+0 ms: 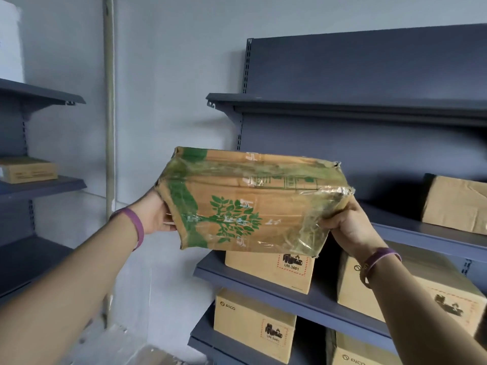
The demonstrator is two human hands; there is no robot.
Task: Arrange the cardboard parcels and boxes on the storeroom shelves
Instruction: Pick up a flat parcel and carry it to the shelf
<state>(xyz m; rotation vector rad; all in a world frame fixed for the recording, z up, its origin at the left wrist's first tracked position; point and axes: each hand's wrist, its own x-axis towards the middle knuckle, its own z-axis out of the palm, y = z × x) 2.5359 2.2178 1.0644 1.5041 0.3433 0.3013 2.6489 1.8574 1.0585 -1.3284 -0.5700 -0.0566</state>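
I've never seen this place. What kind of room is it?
Most likely a storeroom: grey metal shelves stand along the walls, cardboard boxes sit on them, and a taped parcel is held up before them.

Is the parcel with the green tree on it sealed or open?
Sealed: glossy clear tape wraps the tree parcel and its flaps lie closed, though one upper corner looks torn.

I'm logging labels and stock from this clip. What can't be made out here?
Head view only.
- Left hand: fingertips hidden behind the taped parcel.
- Parcel print: blurred under crinkled tape.
- Upper UN 3481 box: top hidden by the parcel.
- Right-edge box: cut off by the frame.
- Flat box on the left shelf: label too small.
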